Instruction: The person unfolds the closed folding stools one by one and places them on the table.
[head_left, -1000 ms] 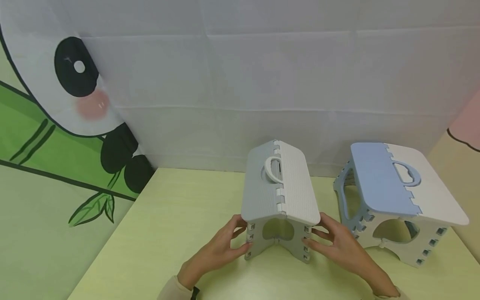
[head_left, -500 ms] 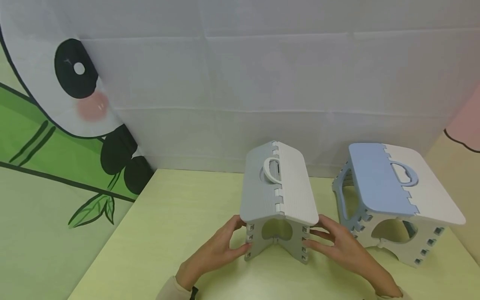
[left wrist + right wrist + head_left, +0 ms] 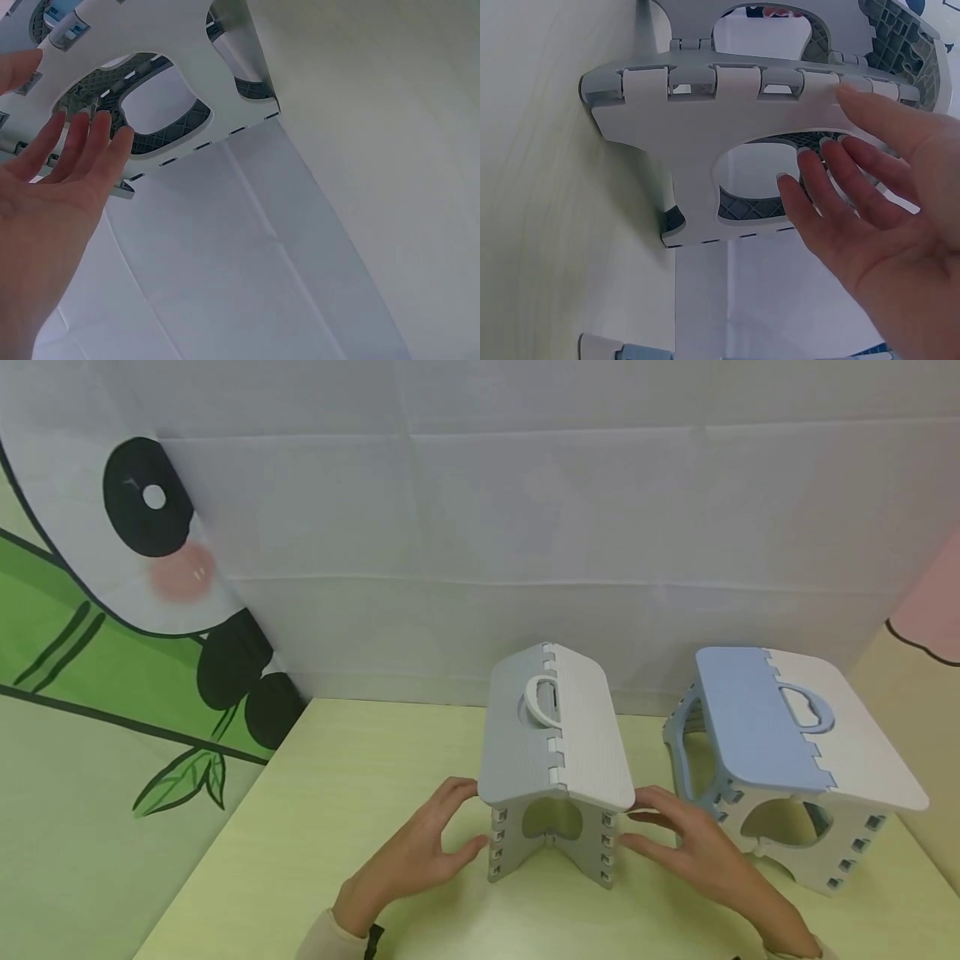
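Note:
A grey and white folding stool (image 3: 592,735) stands half-folded on the table, its two top panels sloping down from the hinge line. A loop handle (image 3: 538,706) lies near the middle of that line. My left hand (image 3: 420,852) is at its left side, thumb and fingers spread, the thumb just off the hinged leg edge. On the other side my right hand (image 3: 690,843) has its fingers by the top's corner and thumb close to the leg. Both wrist views show loosely extended fingers in front of the leg panel's cut-out, gripping nothing.
To the right stands a blue and white folding stool (image 3: 765,718), opened wider, close to my right hand. Behind the pale yellow-green table (image 3: 375,752) hangs a white cloth (image 3: 525,527). A cartoon mural (image 3: 90,635) covers the left wall.
My left hand has let go of the grey stool and drawn slightly left. My right thumb has come away from the leg too. The stool stays in place.

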Action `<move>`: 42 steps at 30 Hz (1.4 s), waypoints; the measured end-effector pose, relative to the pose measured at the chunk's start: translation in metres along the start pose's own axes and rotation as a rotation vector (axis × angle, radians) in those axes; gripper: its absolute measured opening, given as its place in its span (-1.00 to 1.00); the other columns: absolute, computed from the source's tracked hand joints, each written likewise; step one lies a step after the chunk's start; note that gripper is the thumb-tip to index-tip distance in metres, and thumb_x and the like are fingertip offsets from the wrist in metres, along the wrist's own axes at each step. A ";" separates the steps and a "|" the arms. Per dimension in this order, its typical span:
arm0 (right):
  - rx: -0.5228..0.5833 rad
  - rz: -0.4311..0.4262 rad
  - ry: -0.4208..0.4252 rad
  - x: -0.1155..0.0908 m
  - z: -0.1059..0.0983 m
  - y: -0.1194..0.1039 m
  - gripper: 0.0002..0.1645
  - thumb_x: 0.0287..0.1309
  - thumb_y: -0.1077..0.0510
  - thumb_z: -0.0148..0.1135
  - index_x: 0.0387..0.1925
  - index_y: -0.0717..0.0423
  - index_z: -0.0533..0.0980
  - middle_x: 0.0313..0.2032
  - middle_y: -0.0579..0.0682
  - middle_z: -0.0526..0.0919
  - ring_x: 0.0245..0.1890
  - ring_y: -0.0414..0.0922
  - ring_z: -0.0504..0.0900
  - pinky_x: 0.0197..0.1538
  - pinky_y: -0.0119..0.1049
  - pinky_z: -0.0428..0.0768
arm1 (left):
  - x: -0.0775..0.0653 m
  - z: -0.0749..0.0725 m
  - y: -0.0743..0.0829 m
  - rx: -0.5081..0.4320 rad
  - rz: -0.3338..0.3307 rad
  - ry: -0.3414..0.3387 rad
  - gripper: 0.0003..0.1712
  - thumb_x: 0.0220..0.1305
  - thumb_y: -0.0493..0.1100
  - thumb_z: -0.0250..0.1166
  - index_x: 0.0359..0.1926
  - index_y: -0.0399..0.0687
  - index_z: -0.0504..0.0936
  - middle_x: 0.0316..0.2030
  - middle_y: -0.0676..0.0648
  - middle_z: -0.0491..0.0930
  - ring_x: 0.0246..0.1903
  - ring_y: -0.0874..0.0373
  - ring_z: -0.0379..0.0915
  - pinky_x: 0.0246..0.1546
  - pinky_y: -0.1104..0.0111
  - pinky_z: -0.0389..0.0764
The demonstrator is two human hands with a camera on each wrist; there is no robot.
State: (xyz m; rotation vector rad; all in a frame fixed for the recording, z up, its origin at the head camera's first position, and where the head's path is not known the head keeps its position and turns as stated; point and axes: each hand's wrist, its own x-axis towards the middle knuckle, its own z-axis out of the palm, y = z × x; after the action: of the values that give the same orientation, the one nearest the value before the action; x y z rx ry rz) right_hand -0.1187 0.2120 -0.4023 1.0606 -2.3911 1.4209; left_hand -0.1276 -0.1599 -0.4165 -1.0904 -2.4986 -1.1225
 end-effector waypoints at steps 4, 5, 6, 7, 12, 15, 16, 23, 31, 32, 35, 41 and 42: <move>-0.061 0.032 0.011 0.001 -0.002 -0.003 -0.38 0.18 0.39 0.43 0.23 -0.08 0.54 0.12 -0.15 0.61 0.08 -0.24 0.63 0.12 -0.30 0.66 | 0.001 -0.003 -0.002 0.047 0.032 0.064 -0.34 0.27 -0.26 0.45 0.35 -0.06 0.43 0.25 0.04 0.43 0.25 0.10 0.44 0.25 0.13 0.53; -0.084 0.029 0.021 0.002 -0.003 -0.003 -0.38 0.18 0.39 0.42 0.23 -0.08 0.54 0.11 -0.16 0.61 0.08 -0.24 0.63 0.11 -0.31 0.66 | 0.001 -0.004 -0.002 0.056 0.041 0.082 -0.35 0.26 -0.28 0.45 0.34 -0.08 0.44 0.24 0.02 0.44 0.24 0.08 0.45 0.24 0.13 0.54; -0.106 0.028 0.031 0.002 -0.004 -0.004 -0.38 0.18 0.40 0.42 0.22 -0.09 0.54 0.11 -0.17 0.62 0.08 -0.26 0.63 0.11 -0.32 0.65 | 0.002 -0.006 -0.003 0.060 0.045 0.099 -0.36 0.26 -0.29 0.44 0.33 -0.09 0.45 0.23 0.01 0.45 0.23 0.08 0.46 0.24 0.14 0.54; -0.125 0.026 0.047 0.003 -0.004 -0.004 -0.39 0.18 0.41 0.42 0.20 -0.09 0.55 0.10 -0.17 0.62 0.09 -0.27 0.62 0.11 -0.34 0.65 | 0.002 -0.007 -0.003 0.059 0.051 0.116 -0.37 0.26 -0.30 0.44 0.32 -0.11 0.46 0.22 0.00 0.46 0.23 0.06 0.46 0.24 0.16 0.54; -0.218 -0.026 0.154 0.008 -0.007 -0.006 -0.38 0.10 0.52 0.41 0.16 0.02 0.58 0.07 -0.10 0.65 0.10 -0.29 0.63 0.14 -0.49 0.57 | 0.007 -0.014 -0.003 0.041 0.062 0.195 -0.42 0.23 -0.36 0.43 0.27 -0.20 0.51 0.19 -0.05 0.50 0.19 0.02 0.48 0.25 0.27 0.51; -0.240 -0.059 0.198 0.010 -0.009 -0.008 -0.35 0.06 0.56 0.41 0.18 0.09 0.58 0.07 -0.03 0.66 0.10 -0.27 0.63 0.16 -0.54 0.54 | 0.009 -0.018 0.000 0.040 0.056 0.236 -0.45 0.22 -0.37 0.42 0.24 -0.21 0.54 0.17 -0.06 0.52 0.18 0.01 0.49 0.25 0.33 0.49; -0.245 -0.071 0.211 0.011 -0.010 -0.008 -0.33 0.04 0.58 0.41 0.18 0.12 0.58 0.07 0.00 0.66 0.10 -0.26 0.63 0.16 -0.55 0.53 | 0.009 -0.018 0.000 0.040 0.053 0.247 -0.45 0.22 -0.36 0.42 0.24 -0.19 0.54 0.17 -0.06 0.52 0.17 0.02 0.49 0.26 0.34 0.48; -0.226 -0.098 0.239 0.017 -0.017 -0.014 -0.35 0.06 0.63 0.32 0.19 0.20 0.57 0.10 0.06 0.64 0.15 -0.25 0.59 0.20 -0.51 0.52 | 0.016 -0.022 0.004 0.041 0.091 0.331 -0.50 0.23 -0.38 0.37 0.20 -0.14 0.58 0.13 -0.07 0.54 0.15 0.01 0.48 0.27 0.38 0.42; -0.237 -0.145 0.267 0.025 -0.019 -0.023 -0.31 0.11 0.61 0.29 0.26 0.16 0.54 0.15 0.07 0.62 0.23 -0.19 0.53 0.26 -0.50 0.45 | 0.027 -0.022 0.012 -0.002 0.183 0.415 -0.61 0.29 -0.35 0.34 0.14 -0.17 0.63 0.08 -0.09 0.59 0.12 -0.02 0.47 0.25 0.33 0.44; -0.241 -0.139 0.266 0.026 -0.019 -0.024 -0.32 0.13 0.59 0.29 0.27 0.14 0.54 0.16 0.07 0.62 0.25 -0.19 0.51 0.27 -0.50 0.43 | 0.029 -0.022 0.013 -0.009 0.193 0.419 -0.63 0.31 -0.32 0.35 0.14 -0.19 0.63 0.08 -0.10 0.60 0.13 -0.02 0.47 0.26 0.32 0.43; -0.236 -0.122 0.260 0.027 -0.019 -0.027 -0.33 0.16 0.56 0.29 0.29 0.14 0.53 0.19 0.09 0.60 0.28 -0.17 0.49 0.31 -0.48 0.39 | 0.032 -0.021 0.018 -0.030 0.213 0.423 -0.65 0.40 -0.18 0.34 0.14 -0.22 0.62 0.09 -0.11 0.59 0.15 -0.03 0.46 0.28 0.31 0.43; -0.232 -0.058 0.245 0.029 -0.017 -0.031 -0.34 0.20 0.51 0.30 0.32 0.12 0.51 0.24 0.08 0.56 0.33 -0.17 0.45 0.34 -0.48 0.36 | 0.039 -0.016 0.025 -0.055 0.235 0.421 -0.56 0.47 -0.04 0.29 0.22 -0.21 0.58 0.13 -0.14 0.59 0.17 -0.05 0.46 0.29 0.30 0.44; -0.233 -0.051 0.244 0.029 -0.017 -0.031 -0.33 0.20 0.51 0.31 0.32 0.11 0.51 0.25 0.07 0.56 0.33 -0.16 0.45 0.34 -0.48 0.36 | 0.040 -0.015 0.026 -0.058 0.238 0.419 -0.55 0.48 -0.04 0.29 0.23 -0.21 0.57 0.14 -0.14 0.59 0.18 -0.05 0.46 0.30 0.29 0.44</move>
State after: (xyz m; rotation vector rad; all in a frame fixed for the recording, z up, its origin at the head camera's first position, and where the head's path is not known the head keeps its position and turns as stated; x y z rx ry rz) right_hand -0.1232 0.2029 -0.3575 0.8332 -2.2677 1.1468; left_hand -0.1404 -0.1373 -0.3736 -1.0094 -1.9739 -1.2115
